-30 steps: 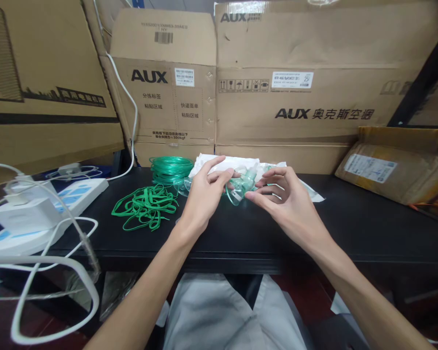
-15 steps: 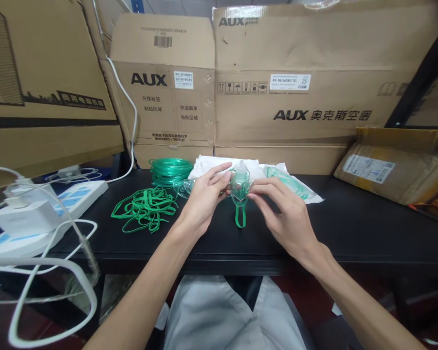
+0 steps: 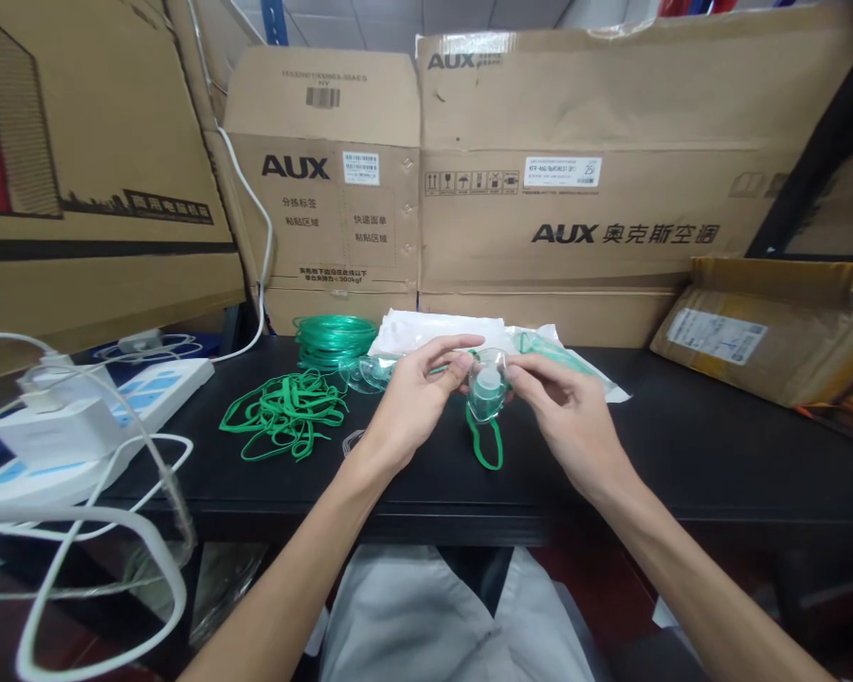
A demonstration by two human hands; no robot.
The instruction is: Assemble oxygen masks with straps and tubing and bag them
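Between both hands, above the table, is a clear green oxygen mask (image 3: 488,386) with a pale round port facing me. My left hand (image 3: 426,384) pinches its left edge between thumb and fingers. At the right edge, the thumb and fingertips of my right hand (image 3: 558,393) are closed on the rim. A green elastic strap (image 3: 487,445) hangs in a loop below the mask. Left of my left hand lie a pile of green elastic straps (image 3: 284,414) and another clear mask (image 3: 366,373), partly hidden. Behind that pile sits a coil of green tubing (image 3: 334,341).
White packaging (image 3: 437,332) and a clear pouch with green tubing (image 3: 558,355) lie behind my hands. Large cardboard boxes (image 3: 569,256) line the back. A power strip (image 3: 163,393) with looping white cables is at left, a taped carton (image 3: 768,332) at right.
The mask has turned, so its pale port now faces me instead of pointing up. The strap loop hangs lower and farther right. Both hands keep hold of the mask.
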